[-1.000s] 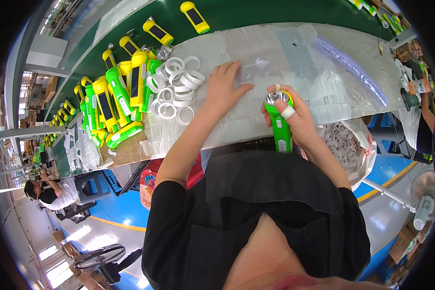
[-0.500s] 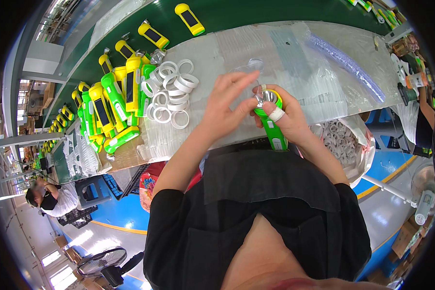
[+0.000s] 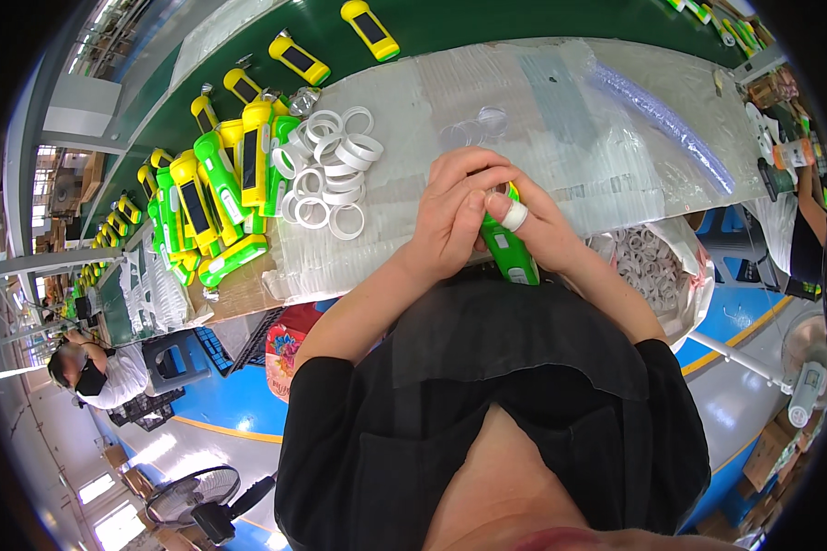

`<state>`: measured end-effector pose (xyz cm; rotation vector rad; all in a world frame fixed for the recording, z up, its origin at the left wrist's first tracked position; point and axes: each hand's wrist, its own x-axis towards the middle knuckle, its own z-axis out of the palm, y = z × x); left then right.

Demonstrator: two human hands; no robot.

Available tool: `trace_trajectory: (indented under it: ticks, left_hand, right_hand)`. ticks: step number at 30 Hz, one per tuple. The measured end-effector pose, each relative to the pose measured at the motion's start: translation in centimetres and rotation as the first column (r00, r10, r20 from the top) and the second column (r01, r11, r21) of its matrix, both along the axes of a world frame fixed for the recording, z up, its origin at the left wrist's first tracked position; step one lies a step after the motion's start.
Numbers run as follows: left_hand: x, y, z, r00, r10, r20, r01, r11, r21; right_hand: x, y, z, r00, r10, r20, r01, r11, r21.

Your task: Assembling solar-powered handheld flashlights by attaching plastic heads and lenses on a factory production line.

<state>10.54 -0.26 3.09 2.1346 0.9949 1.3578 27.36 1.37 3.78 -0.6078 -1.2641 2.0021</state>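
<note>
My right hand (image 3: 544, 230) is wrapped round a green and yellow flashlight (image 3: 507, 253) close to my body, its butt end pointing toward me. White tape circles my right thumb. Over the flashlight's head curls my left hand (image 3: 446, 216), its fingers closed there and meeting those of the right. The lamp end is mostly hidden beneath them. Just beyond my hands, clear round discs (image 3: 492, 120) lie on the plastic-covered bench (image 3: 606, 174). Left of my hands is a heap of white rings (image 3: 345, 184).
Yellow and green flashlights (image 3: 196, 204) are piled on the left; several more stand along the green strip (image 3: 487, 20) behind. A clear plastic roll (image 3: 662, 129) lies at right. A bag of rings (image 3: 652, 266) hangs below the bench's right edge. Another person (image 3: 110, 376) sits far left.
My left hand, earlier raised with fingers spread beside the lamp end, has come down and closed over it. The shiny reflector that showed is now covered.
</note>
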Motion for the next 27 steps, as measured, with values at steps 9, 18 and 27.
trace_trajectory:
  ticks: [9,18,27]
  left_hand:
    - [-3.7,3.7,2.5,0.935,0.344,-0.083,-0.343,0.939,0.025]
    - [-14.6,11.5,1.6,0.372,0.057,-0.926,-0.48,0.866,-0.139]
    - [-4.5,6.1,5.5,0.899,-0.035,0.437,0.2,0.92,-0.337]
  right_hand:
    - [-0.2,3.9,1.8,0.956,-0.169,-0.242,0.24,0.922,0.305]
    - [-0.8,6.7,-1.0,0.951,-0.291,-0.105,0.308,0.864,0.399]
    - [-0.7,6.8,-0.9,0.962,-0.261,-0.086,0.272,0.864,0.424]
